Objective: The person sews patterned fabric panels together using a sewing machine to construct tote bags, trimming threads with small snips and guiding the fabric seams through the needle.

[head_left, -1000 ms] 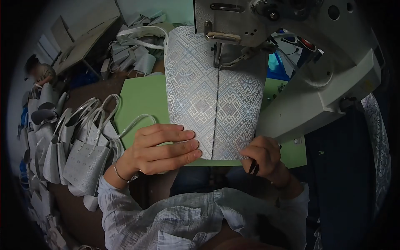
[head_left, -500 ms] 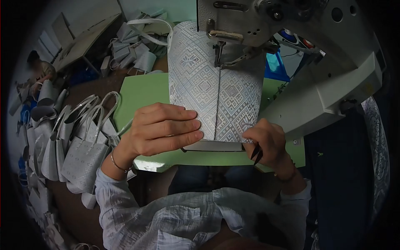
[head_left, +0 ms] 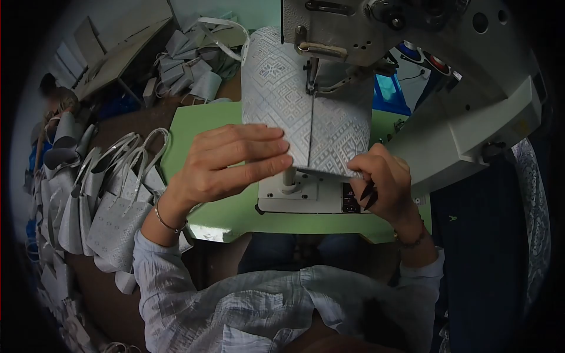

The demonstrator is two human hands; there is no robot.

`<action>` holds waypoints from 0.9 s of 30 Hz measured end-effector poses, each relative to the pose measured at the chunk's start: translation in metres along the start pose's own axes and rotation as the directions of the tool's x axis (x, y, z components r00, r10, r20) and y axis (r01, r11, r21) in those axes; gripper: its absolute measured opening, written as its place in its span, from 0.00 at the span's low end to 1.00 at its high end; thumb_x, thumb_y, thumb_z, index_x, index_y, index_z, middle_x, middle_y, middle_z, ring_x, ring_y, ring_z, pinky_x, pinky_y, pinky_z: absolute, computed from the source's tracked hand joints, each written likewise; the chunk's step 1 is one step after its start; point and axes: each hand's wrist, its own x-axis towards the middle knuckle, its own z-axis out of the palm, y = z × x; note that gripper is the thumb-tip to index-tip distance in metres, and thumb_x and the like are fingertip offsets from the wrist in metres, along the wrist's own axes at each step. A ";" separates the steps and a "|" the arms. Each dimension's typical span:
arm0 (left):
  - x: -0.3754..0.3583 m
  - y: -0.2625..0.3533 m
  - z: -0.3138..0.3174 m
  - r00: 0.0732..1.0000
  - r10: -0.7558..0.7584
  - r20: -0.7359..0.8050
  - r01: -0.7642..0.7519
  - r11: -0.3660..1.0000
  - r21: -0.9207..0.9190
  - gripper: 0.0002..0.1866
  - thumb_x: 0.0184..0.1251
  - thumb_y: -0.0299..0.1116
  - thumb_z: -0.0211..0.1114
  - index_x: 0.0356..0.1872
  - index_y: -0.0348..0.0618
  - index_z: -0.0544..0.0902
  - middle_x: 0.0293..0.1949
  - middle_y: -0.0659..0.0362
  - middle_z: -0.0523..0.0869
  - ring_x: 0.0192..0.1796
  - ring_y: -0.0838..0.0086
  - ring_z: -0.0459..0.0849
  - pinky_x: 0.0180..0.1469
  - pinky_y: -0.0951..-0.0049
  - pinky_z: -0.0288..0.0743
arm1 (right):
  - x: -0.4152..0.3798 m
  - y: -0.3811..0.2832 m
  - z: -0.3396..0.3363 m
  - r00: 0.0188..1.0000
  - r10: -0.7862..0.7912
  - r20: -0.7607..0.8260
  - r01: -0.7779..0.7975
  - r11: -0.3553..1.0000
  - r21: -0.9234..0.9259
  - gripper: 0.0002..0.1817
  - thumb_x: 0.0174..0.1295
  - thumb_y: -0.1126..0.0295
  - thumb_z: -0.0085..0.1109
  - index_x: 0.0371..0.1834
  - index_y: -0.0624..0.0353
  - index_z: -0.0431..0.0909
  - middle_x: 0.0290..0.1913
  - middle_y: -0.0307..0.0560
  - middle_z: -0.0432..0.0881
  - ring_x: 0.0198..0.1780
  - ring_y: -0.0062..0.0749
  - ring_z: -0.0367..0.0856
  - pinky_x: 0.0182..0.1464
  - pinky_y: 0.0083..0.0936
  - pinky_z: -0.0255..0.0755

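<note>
Fingers of the left hand lie flat on the patterned bag body under the sewing machine head; right hand pinches its lower edge. Looks like the seam's nearly run out, just below the needle.

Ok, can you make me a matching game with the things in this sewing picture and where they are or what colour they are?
Things:
1. patterned bag piece
2. table top
3. finished bags
4. snips

Places, colours, states:
A. plain green
B. piled to the left of the table, handles up
C. dark, held in the right hand
D. silvery grey, under the sewing machine needle, with the left hand flat on it

Pairs: 1-D, 2-A, 3-B, 4-C
</note>
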 end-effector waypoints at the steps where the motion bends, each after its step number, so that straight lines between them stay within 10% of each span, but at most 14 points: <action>1: 0.001 -0.002 0.000 1.000 0.003 -0.009 -0.003 1.000 0.004 0.13 0.48 0.26 0.69 0.38 0.46 0.88 0.38 0.62 0.88 0.46 0.67 0.87 0.45 0.69 0.84 | 0.001 0.000 -0.002 1.000 0.012 0.028 -0.012 1.000 -0.010 0.18 0.40 0.82 0.62 0.37 0.59 0.73 0.23 0.43 0.69 0.19 0.33 0.70 0.21 0.28 0.64; 27: 0.015 -0.051 0.009 0.996 0.087 -0.017 -0.086 0.996 0.033 0.11 0.50 0.23 0.68 0.37 0.44 0.87 0.39 0.59 0.88 0.45 0.67 0.88 0.42 0.70 0.83 | 0.029 0.031 -0.002 0.996 0.053 0.072 -0.047 0.996 -0.071 0.24 0.35 0.90 0.65 0.39 0.61 0.72 0.31 0.44 0.77 0.30 0.33 0.82 0.26 0.27 0.75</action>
